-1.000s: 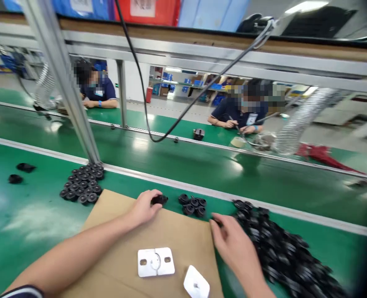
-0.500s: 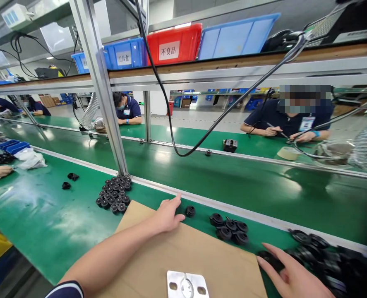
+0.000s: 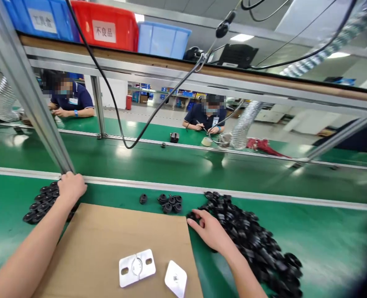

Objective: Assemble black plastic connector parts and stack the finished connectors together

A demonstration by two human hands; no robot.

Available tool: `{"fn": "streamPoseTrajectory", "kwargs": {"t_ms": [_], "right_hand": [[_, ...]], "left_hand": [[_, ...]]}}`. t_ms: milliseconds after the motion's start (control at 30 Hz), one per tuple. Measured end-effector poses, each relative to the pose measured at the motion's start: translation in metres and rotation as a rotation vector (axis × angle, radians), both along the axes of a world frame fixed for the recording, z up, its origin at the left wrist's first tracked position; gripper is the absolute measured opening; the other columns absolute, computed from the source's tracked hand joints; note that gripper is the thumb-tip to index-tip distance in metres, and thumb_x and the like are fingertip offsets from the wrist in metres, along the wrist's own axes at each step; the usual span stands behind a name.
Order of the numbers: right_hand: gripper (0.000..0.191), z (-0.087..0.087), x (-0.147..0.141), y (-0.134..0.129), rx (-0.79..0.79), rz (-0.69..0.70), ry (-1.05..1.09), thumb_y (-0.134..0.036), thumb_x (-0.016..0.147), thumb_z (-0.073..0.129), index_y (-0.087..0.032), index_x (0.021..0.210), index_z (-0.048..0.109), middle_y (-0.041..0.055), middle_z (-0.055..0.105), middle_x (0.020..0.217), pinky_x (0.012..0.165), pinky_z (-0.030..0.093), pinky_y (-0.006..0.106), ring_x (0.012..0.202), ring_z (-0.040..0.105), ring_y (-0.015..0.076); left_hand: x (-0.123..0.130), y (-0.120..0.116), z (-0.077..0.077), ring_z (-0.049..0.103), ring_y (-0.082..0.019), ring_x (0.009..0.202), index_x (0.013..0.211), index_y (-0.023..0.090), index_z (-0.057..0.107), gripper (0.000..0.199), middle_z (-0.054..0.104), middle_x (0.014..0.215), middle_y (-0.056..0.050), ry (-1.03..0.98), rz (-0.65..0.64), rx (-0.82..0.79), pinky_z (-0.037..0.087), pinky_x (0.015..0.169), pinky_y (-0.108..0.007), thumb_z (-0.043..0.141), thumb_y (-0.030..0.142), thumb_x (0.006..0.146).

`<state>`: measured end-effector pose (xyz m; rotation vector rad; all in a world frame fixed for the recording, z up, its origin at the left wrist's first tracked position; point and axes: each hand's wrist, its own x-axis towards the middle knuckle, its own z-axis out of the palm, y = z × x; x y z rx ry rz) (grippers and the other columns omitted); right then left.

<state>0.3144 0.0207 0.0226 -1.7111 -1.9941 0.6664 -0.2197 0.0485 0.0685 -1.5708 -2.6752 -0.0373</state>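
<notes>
On the left, my left hand (image 3: pixel 71 188) is beside the foot of the metal post, at the far side of a cluster of black round plastic parts (image 3: pixel 42 203). Its fingers curl downward, hiding whatever is in them. My right hand (image 3: pixel 212 229) is closed with thumb and forefinger around a black round part (image 3: pixel 192 215) at the right corner of the brown board (image 3: pixel 93 244). A silver metal plate with two slots (image 3: pixel 129 275) and a diamond-shaped metal piece (image 3: pixel 176 278) lie on the board. Behind it stand a small group of black parts (image 3: pixel 171 203) and a single one (image 3: pixel 143 199).
A large heap of black parts (image 3: pixel 254 236) spreads right of my right hand. The metal post (image 3: pixel 37 87) rises at left, and a black cable (image 3: pixel 116 109) hangs in front. Bins, including a red one (image 3: pixel 121 25), line the shelf. Co-workers (image 3: pixel 206 114) sit across the green bench.
The view has swung right. My left hand has moved left from beside the single black part to the cluster by the post, its fingers now curled. My right hand has closed on a black part.
</notes>
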Motion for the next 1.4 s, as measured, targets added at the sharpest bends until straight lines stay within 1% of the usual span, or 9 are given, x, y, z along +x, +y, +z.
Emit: {"fn": "streamPoseTrajectory", "kwargs": {"t_ms": [300, 533, 633, 733, 833, 967, 1100, 1200, 1400], "right_hand": [[0.046, 0.003, 0.0, 0.0, -0.027, -0.149, 0.265, -0.059, 0.078, 0.079, -0.02, 0.097, 0.065, 0.0042, 0.068, 0.079, 0.074, 0.05, 0.037, 0.075, 0.064, 0.0247], [0.062, 0.013, -0.022, -0.008, -0.166, -0.095, 0.684, -0.068, 0.074, 0.088, -0.021, 0.102, 0.059, 0.0027, 0.063, 0.082, 0.043, 0.034, 0.021, 0.066, 0.057, 0.0173], [0.068, 0.016, -0.034, -0.014, -0.255, -0.045, 0.836, -0.072, 0.074, 0.089, -0.018, 0.108, 0.064, 0.005, 0.064, 0.084, 0.043, 0.033, 0.019, 0.065, 0.053, 0.0143], [0.072, 0.015, -0.044, -0.018, -0.342, -0.02, 0.962, -0.076, 0.077, 0.086, -0.016, 0.113, 0.069, 0.0086, 0.066, 0.09, 0.043, 0.031, 0.017, 0.065, 0.051, 0.0123], [0.07, 0.012, -0.049, -0.021, -0.414, -0.008, 1.036, -0.076, 0.079, 0.086, -0.017, 0.115, 0.074, 0.0093, 0.064, 0.094, 0.043, 0.029, 0.016, 0.067, 0.05, 0.0115], [0.066, 0.009, -0.053, -0.026, -0.506, 0.01, 1.106, -0.066, 0.078, 0.092, -0.02, 0.123, 0.076, 0.0083, 0.064, 0.096, 0.045, 0.03, 0.017, 0.068, 0.051, 0.0114], [0.065, 0.003, -0.057, -0.03, -0.501, 0.047, 1.081, -0.063, 0.083, 0.089, -0.021, 0.13, 0.073, 0.0034, 0.061, 0.081, 0.048, 0.033, 0.018, 0.065, 0.049, 0.0111], [0.063, 0.002, -0.061, -0.034, -0.395, 0.105, 0.93, -0.065, 0.09, 0.081, -0.02, 0.133, 0.07, 0.001, 0.06, 0.076, 0.051, 0.035, 0.021, 0.058, 0.045, 0.0101], [0.041, 0.007, -0.071, -0.05, -0.133, 0.191, 0.613, -0.054, 0.102, 0.067, -0.022, 0.128, 0.068, 0.0106, 0.07, 0.112, 0.081, 0.055, 0.034, 0.096, 0.066, 0.0245]], "left_hand": [[-0.004, 0.001, -0.004, 0.062, -0.047, 0.12, 0.118, -0.001, 0.072, 0.034, 0.064, 0.123, -0.033, 0.045, 0.001, -0.02, 0.049, 0.091, -0.047, 0.051, 0.01, 0.093], [0.007, -0.002, 0.011, 0.063, -0.049, 0.117, 0.104, 0.003, 0.074, 0.023, 0.071, 0.114, -0.03, 0.045, -0.108, -0.024, 0.048, 0.094, -0.053, 0.057, 0.01, 0.091], [0.037, -0.009, 0.025, 0.066, -0.045, 0.115, 0.111, 0.008, 0.074, 0.023, 0.072, 0.117, -0.024, 0.02, -0.249, -0.023, 0.05, 0.096, -0.053, 0.063, 0.02, 0.094], [0.094, -0.031, 0.027, 0.069, -0.031, 0.115, 0.125, 0.019, 0.07, 0.032, 0.073, 0.125, -0.011, -0.107, -0.517, -0.027, 0.051, 0.1, -0.039, 0.07, 0.022, 0.094], [0.156, -0.061, 0.01, 0.067, -0.03, 0.114, 0.128, 0.02, 0.069, 0.04, 0.071, 0.125, -0.01, -0.392, -0.819, -0.026, 0.052, 0.099, -0.043, 0.066, 0.006, 0.091], [0.201, -0.081, -0.03, 0.062, -0.032, 0.122, 0.139, 0.019, 0.064, 0.054, 0.069, 0.128, -0.011, -0.724, -0.927, -0.028, 0.05, 0.107, -0.046, 0.075, 0.006, 0.087], [0.203, -0.078, -0.058, 0.064, -0.028, 0.119, 0.137, 0.02, 0.065, 0.066, 0.068, 0.132, -0.01, -1.055, -0.831, -0.002, 0.05, 0.109, -0.039, 0.091, 0.013, 0.077], [0.2, -0.075, -0.066, 0.064, -0.027, 0.116, 0.118, 0.02, 0.073, 0.052, 0.071, 0.125, -0.007, -1.167, -0.79, 0.032, 0.05, 0.104, -0.037, 0.095, 0.016, 0.07], [0.206, -0.08, -0.068, 0.066, -0.023, 0.1, 0.104, 0.019, 0.074, 0.03, 0.074, 0.115, -0.006, -1.438, -0.739, 0.127, 0.052, 0.09, -0.034, 0.086, 0.023, 0.076]]}}
